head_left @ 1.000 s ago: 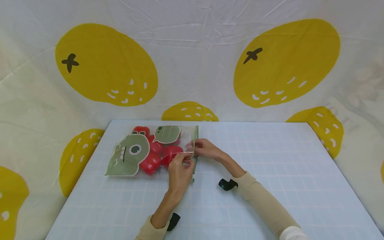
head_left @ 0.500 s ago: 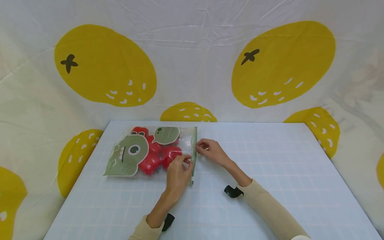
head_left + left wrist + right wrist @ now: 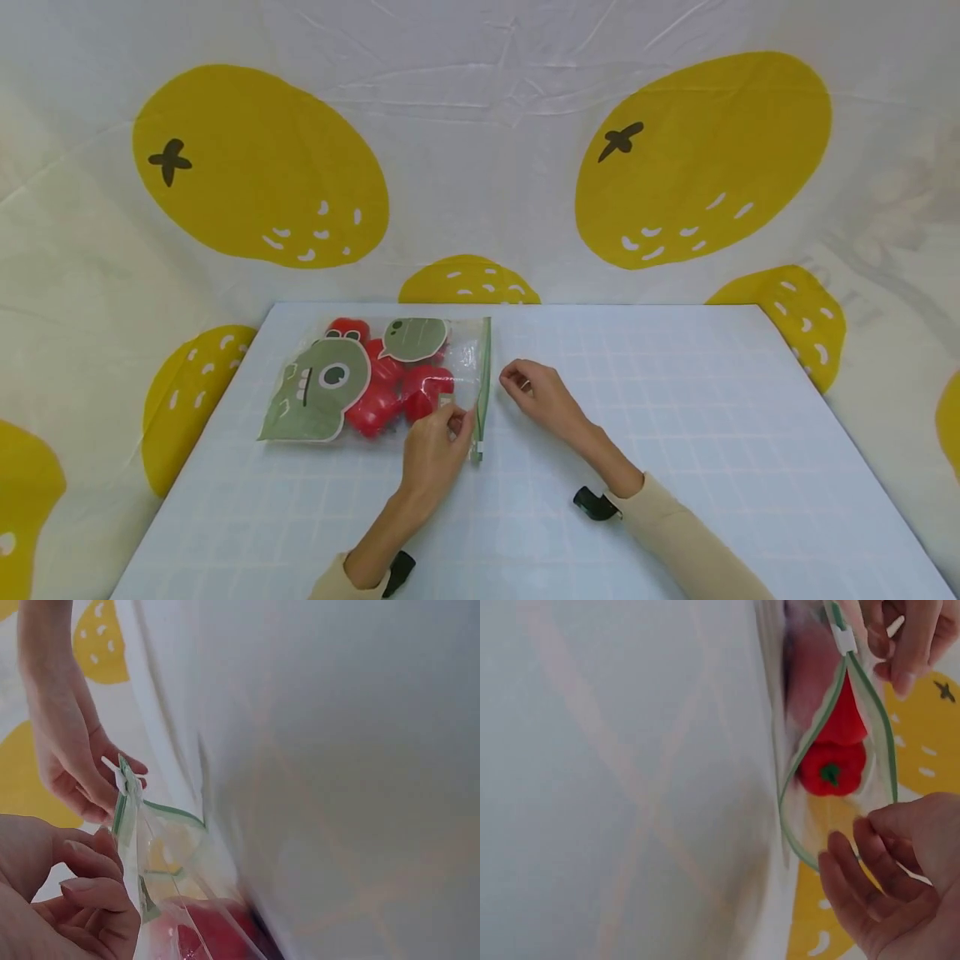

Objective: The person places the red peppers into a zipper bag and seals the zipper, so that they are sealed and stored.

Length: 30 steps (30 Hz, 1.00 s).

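Note:
A clear zip bag (image 3: 322, 387) with a green monster print lies flat at the table's left rear, its mouth toward the right. Several red bell peppers (image 3: 375, 408) fill it. The right wrist view looks into the parted green-edged mouth, where one bell pepper (image 3: 831, 771) shows its green stem. A white slider (image 3: 845, 640) sits on the zip at the near end. My left hand (image 3: 435, 446) pinches the bag's upper edge close to that slider. Just right of the mouth, my right hand (image 3: 547, 400) hovers with loosely curled fingers, holding nothing.
A pale blue table (image 3: 675, 417) with a faint grid extends right of the bag and toward me. White fabric (image 3: 480, 150) printed with large yellow fruits hangs behind and at the sides. A black wrist camera (image 3: 596, 504) juts from the right sleeve.
My right hand has left the bag's mouth edge and drawn back right and toward me. The left hand has slid a little nearer along the edge. The bag stays in place.

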Tool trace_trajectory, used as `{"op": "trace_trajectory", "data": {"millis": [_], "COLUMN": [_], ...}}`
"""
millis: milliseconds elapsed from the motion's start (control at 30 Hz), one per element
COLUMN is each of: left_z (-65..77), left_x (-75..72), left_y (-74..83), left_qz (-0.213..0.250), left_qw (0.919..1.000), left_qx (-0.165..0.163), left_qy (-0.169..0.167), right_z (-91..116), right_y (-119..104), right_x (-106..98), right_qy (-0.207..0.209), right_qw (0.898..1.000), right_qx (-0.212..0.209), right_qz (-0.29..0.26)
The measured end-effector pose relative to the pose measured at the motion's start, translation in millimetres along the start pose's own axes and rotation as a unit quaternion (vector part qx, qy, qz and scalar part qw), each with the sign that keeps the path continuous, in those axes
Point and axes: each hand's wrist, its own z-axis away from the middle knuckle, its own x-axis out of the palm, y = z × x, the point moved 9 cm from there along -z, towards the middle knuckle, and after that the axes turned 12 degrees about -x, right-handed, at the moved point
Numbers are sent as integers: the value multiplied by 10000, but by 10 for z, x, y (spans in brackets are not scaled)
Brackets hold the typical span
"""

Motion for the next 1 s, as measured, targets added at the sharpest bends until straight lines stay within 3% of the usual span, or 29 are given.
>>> {"op": "trace_trajectory", "data": {"millis": [367,567,800,1000], "left_z": [157,204,289,395], "left_x": [-64,-33,50,192], "left_y": [-201,-326,-423,-484], "left_qz": [127,405,732,1456], "left_qw": [9986,9924,9794,9535], "left_qx": [-403,-796,-1177,-1507], "left_qy": [-317,-844,-1471,-2166], "right_z": [219,310,412,516], "right_y": [-206,-310,-418,-407], "right_x": [-6,53,183,309], "right_qy": [120,-5,-253,-453], "right_qw": [9949,9894,9932,9985], "right_qx": [-476,-639,-508,-52], "right_qz": [876,1307,1014,305]}}
